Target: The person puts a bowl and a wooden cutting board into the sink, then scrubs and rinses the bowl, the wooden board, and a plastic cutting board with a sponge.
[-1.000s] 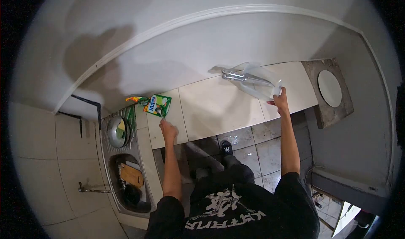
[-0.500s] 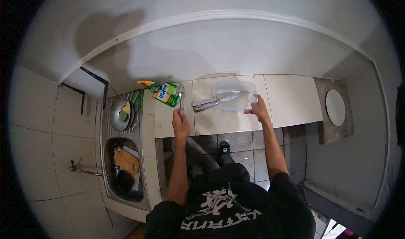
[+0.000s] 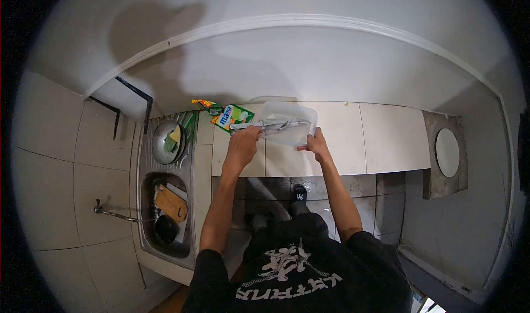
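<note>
A clear plastic container (image 3: pixel 307 114) rests tilted slightly on the counter, with several pieces of metal cutlery (image 3: pixel 284 125) lying across it, handles out to the left. My left hand (image 3: pixel 244 146) is closed at the container's left side, around the handle end of the cutlery. Which pieces lie inside its fingers is hidden. My right hand (image 3: pixel 316 144) grips the container's lower right edge, thumb and fingers on either side of the wall. A green "mama" packet (image 3: pixel 232 117) lies just beyond my left hand.
The tiled counter (image 3: pixel 337 142) runs along the wall. At left, a steel sink (image 3: pixel 144 213) holds a wooden cutting board (image 3: pixel 170 202) and a dark item. A metal bowl (image 3: pixel 161 147) with a sponge (image 3: pixel 172 141) sits on its drainboard. A white plate (image 3: pixel 447 152) is at right.
My left hand, which held a fork-like utensil upright near the packet, has moved right to the cutlery handles. My right hand has drawn the container left, towards the packet.
</note>
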### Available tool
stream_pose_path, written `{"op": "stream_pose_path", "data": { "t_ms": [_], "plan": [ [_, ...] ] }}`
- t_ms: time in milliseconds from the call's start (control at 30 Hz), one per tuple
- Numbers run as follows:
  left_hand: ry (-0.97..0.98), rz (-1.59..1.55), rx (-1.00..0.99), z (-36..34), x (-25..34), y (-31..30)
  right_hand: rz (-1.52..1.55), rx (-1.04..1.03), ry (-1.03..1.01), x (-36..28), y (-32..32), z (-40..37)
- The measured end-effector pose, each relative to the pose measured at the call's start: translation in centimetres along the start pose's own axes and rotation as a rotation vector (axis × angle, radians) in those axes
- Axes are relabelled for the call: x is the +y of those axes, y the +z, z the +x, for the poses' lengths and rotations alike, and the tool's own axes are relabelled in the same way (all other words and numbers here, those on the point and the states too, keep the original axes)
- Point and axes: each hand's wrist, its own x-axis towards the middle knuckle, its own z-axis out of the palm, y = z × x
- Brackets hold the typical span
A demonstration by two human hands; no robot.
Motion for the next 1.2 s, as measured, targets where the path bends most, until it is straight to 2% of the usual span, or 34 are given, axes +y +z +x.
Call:
{"op": "stream_pose_path", "data": {
  "t_ms": [67, 100, 167, 200, 267, 300, 367, 400, 467, 500, 567, 667, 700, 767, 800, 867, 900, 967, 1033, 1067, 1133, 1167, 1200],
  "plan": [
    [0.164, 0.089, 0.006, 1.1, -0.9, 1.2, 0.063, -0.051, -0.014, 0.3, -0.2, 0.6],
    [0.164, 0.087, 0.008, 1.6, -1.3, 1.6, 0.062, -0.05, -0.015, 0.5, -0.4, 0.8],
    [0.334, 0.178, 0.038, 2.2, -2.1, 2.6, -0.014, -0.034, -0.008, 0.9, -0.7, 1.3],
    [0.333, 0.176, 0.04, 2.2, -2.0, 2.5, -0.017, -0.034, -0.008, 1.0, -0.9, 1.5],
    [0.353, 0.205, 0.236, 2.4, -1.5, 2.5, -0.063, -0.114, 0.096, 1.1, -1.5, 2.0],
    [0.354, 0.205, 0.236, 2.4, -1.7, 2.4, -0.063, -0.112, 0.095, 1.0, -1.6, 1.9],
    [0.201, 0.155, 0.234, 2.2, -2.7, 1.9, -0.078, -0.108, 0.114, 0.9, -1.6, 1.7],
    [0.199, 0.155, 0.235, 2.0, -3.3, 1.7, -0.079, -0.11, 0.114, 0.5, -1.5, 1.5],
    [0.086, 0.307, 0.198, 1.3, -4.3, 1.8, -0.318, -0.067, 0.095, -0.4, -1.5, 1.1],
    [0.075, 0.309, 0.204, 1.2, -4.5, 1.7, -0.325, -0.077, 0.093, -0.3, -1.4, 1.2],
    [0.04, 0.433, 0.056, 1.1, -5.0, 1.5, -0.375, -0.006, -0.014, -0.2, -0.9, 1.2],
    [0.03, 0.496, 0.064, 0.8, -5.3, 1.6, -0.385, -0.023, -0.116, 0.4, -0.7, 1.2],
    [0.015, 0.499, 0.072, 0.5, -4.9, 1.1, -0.39, -0.038, -0.121, 0.2, -0.4, 0.9],
    [0.05, 0.46, 0.349, -0.7, -4.0, 0.1, -0.406, -0.015, -0.106, 0.0, 0.2, 0.2],
    [0.034, 0.465, 0.357, -1.5, -3.2, -0.5, -0.413, -0.031, -0.111, 0.0, 0.3, 0.0],
    [-0.164, 0.267, 0.506, -3.7, -1.8, -1.4, -0.474, -0.018, -0.229, 0.2, 0.5, -0.4],
    [-0.177, 0.273, 0.516, -5.2, -2.2, -1.2, -0.477, -0.034, -0.235, 0.2, 0.7, -0.6],
    [-0.264, -0.089, 0.843, -8.4, -3.8, 0.5, -0.515, -0.037, -0.182, 0.1, 1.3, -1.2],
    [-0.345, -0.333, 1.028, -11.5, -5.2, 2.4, -0.512, -0.084, -0.136, -0.4, 2.5, -2.6],
    [-0.358, -0.323, 1.046, -13.2, -6.5, 3.9, -0.465, -0.09, -0.105, 0.1, 3.1, -2.9],
    [-0.505, -1.006, 0.981, -15.8, -8.3, 5.4, -0.428, -0.125, -0.08, 0.3, 4.7, -3.7],
    [-0.512, -0.995, 1.009, -16.6, -8.8, 5.3, -0.413, -0.163, -0.11, 0.1, 5.6, -4.3],
    [-0.525, -1.019, 0.878, -16.9, -8.2, 4.1, -0.398, -0.2, -0.14, -0.4, 6.6, -5.0]
  ]
}}
